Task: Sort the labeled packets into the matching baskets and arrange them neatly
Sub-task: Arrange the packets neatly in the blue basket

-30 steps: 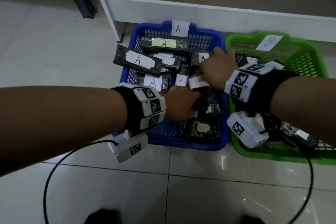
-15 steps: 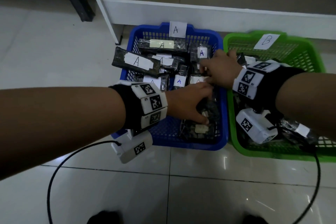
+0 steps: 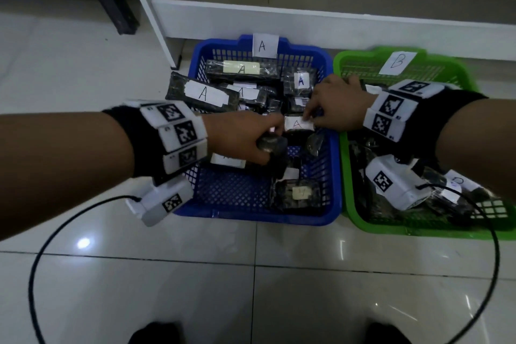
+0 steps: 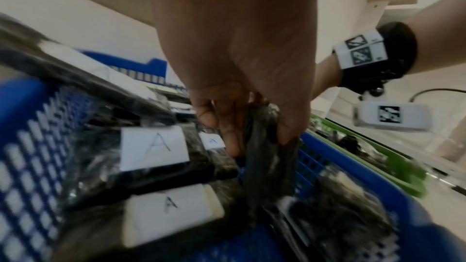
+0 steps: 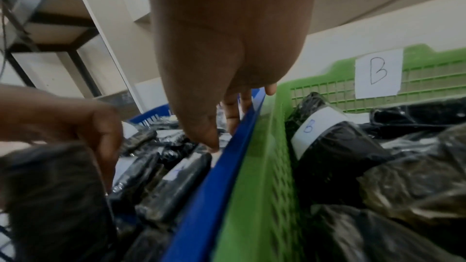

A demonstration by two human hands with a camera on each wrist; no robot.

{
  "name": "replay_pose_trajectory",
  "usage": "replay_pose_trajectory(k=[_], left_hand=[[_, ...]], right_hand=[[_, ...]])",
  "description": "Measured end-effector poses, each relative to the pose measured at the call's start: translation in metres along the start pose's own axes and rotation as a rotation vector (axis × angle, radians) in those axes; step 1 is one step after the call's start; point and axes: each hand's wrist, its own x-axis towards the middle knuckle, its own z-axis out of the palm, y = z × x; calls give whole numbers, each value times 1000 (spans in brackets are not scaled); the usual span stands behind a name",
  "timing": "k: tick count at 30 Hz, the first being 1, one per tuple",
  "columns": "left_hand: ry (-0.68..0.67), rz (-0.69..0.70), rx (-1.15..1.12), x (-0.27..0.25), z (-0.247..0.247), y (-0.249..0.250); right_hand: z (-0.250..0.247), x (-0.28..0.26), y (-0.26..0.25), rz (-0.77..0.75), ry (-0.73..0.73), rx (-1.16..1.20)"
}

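The left hand (image 3: 240, 139) is clamped round a dark plastic-wrapped packet (image 4: 267, 158), lifted above the blue plastic mesh basket (image 3: 231, 193) marked A — where more black packets with white A labels lie crowded. The right hand (image 3: 335, 109) pinches a dark packet with a white label lettered A in red (image 3: 297, 125) by the basket's right wall. Just beside stands the green plastic mesh basket (image 3: 357, 212) marked B, holding black packets.

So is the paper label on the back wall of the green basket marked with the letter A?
No, the paper label on the green basket reads B in the right wrist view.
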Motion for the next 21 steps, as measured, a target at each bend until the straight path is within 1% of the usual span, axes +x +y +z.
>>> replay_pose_trajectory(k=[2,4,5,7,8,9,11,14,18,19,21], left_hand=[[-101,-136,-79,-6,-11,-12],[-240,-249,-101,-10,-20,-23],[-302,-283,-68,-11,-22,-29],[-366,-322,-3,-13,-22,-35],[-383,-326,-16,-14,-21,-36],[-397,-321,-67,-14,-21,-37],[-422,-286,-187,-17,-20,-36],[-438,-228,-197,-18,-20,-37],[-615,-290,-114,-19,-13,-34],[-615,-287,-93,-20,-11,-35],[-510,-287,-71,-21,-9,-39]], right_hand=[[-11,-3,-4,-39,-26,196],[-23,-5,-6,-82,-158,399],[-29,-6,-7,-103,-255,440],[-33,-6,-7,-117,-458,393],[-32,-7,-8,-118,-527,322],[-29,-7,-8,-122,-562,249],[-21,-6,-10,-138,-544,158],[-13,-4,-11,-151,-470,149],[-10,-2,-10,-156,-448,153],[-10,-2,-11,-160,-447,141],[-9,-2,-12,-166,-454,98]])
